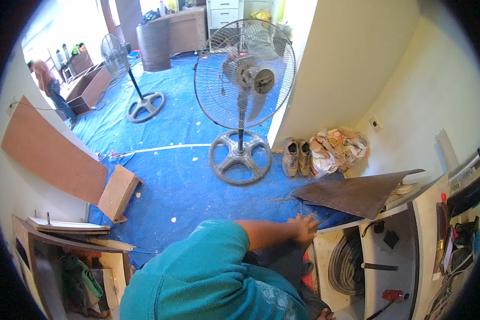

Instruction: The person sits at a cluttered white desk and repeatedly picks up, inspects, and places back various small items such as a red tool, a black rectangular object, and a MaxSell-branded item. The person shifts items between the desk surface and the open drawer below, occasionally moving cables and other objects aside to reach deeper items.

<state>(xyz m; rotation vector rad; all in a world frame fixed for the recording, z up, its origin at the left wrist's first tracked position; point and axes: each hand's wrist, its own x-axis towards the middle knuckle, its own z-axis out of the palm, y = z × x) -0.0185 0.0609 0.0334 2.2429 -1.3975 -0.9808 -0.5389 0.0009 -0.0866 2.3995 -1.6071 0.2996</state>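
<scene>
Left hand [304,229] was loosely open near cabinet's [392,280] far left corner; right hand's [324,315] grip unclear; work seemed unfinished, coil [336,269] untouched inside.

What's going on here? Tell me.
The person in teal is low beside an open cabinet with a coil inside. The left hand is near the cabinet rim; the right hand is mostly out of view. Neither grip shows clearly. A near fan and far fan stand on a blue sheet; another person stands at far left.
</scene>
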